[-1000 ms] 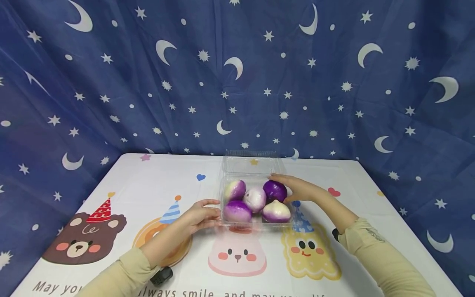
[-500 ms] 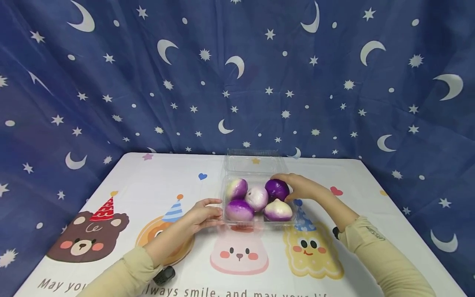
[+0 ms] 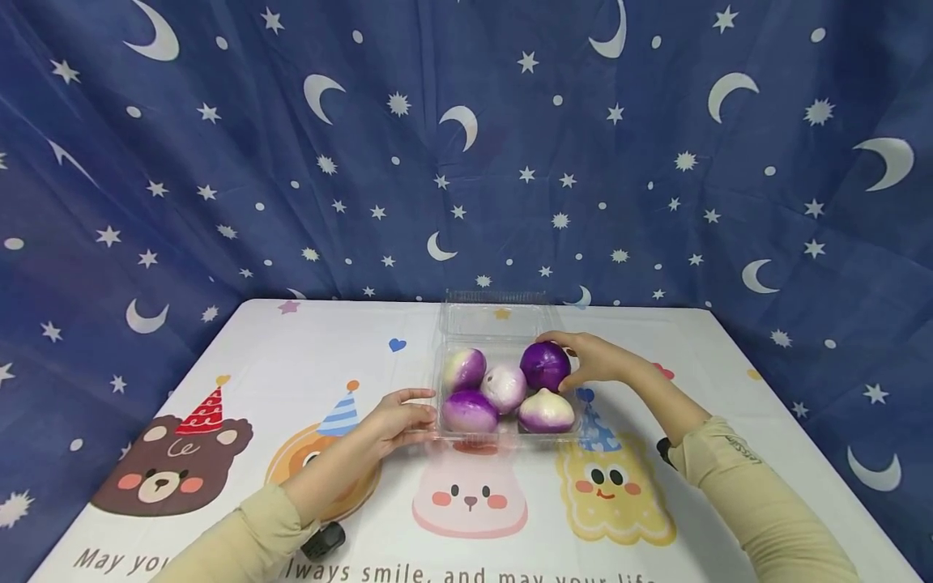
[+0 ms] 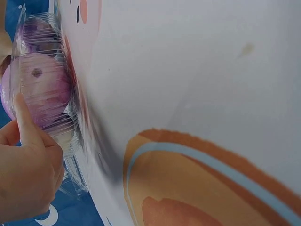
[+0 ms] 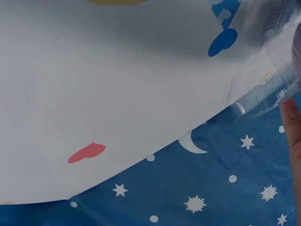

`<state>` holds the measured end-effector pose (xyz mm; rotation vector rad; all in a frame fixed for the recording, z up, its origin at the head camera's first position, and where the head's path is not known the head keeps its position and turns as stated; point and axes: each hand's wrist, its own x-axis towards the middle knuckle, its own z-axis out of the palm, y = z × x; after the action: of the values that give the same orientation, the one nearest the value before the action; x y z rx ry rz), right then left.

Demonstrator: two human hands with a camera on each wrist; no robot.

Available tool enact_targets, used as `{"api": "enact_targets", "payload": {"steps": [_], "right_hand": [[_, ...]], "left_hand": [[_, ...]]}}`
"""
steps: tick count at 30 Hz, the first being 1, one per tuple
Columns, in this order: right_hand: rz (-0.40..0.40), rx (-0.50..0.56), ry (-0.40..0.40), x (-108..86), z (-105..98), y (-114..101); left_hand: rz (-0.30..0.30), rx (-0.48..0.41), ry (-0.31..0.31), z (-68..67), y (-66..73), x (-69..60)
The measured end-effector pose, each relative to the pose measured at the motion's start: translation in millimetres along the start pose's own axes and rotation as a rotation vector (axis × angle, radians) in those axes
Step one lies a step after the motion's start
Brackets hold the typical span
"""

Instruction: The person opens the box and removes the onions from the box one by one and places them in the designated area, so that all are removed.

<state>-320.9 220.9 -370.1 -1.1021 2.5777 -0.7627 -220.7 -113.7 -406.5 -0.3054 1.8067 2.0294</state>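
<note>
A clear plastic clamshell box [image 3: 503,440] lies on the table with its lid [image 3: 474,321] folded back and several purple-and-white onions [image 3: 503,387] inside. My right hand [image 3: 594,358] grips the dark purple onion [image 3: 543,366] at the box's back right, thumb in front and fingers behind. That onion sits slightly raised. My left hand [image 3: 397,421] rests its fingers against the box's left wall; in the left wrist view, its index finger [image 4: 28,120] lies straight along the ribbed plastic. The right wrist view catches only one finger [image 5: 292,125] beside the box, its grip hidden.
The white table cover [image 3: 328,332] carries printed cartoon animals and letters. Behind the table hangs a blue curtain [image 3: 510,146] with moons and stars. Black devices are at my left wrist [image 3: 323,541] and right wrist [image 3: 663,451].
My right hand has risen a little and the dark purple onion has come up with it. My left hand and the box stay in place.
</note>
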Motion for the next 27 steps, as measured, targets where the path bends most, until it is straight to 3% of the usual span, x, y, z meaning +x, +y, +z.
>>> {"api": "enact_targets", "payload": {"steps": [10, 19, 27], "right_hand": [[0.036, 0.205, 0.04, -2.3, -2.1, 7.4], [0.013, 0.234, 0.094, -4.5, -3.0, 4.0], [-0.001, 0.211, 0.186, -11.5, -2.4, 8.3]], "left_hand": [[0.0, 0.001, -0.007, -0.9, 0.1, -2.9], [0.015, 0.007, -0.019, -1.8, 3.8, -5.7], [0.01, 0.016, -0.019, -0.4, 3.8, -6.6]]}}
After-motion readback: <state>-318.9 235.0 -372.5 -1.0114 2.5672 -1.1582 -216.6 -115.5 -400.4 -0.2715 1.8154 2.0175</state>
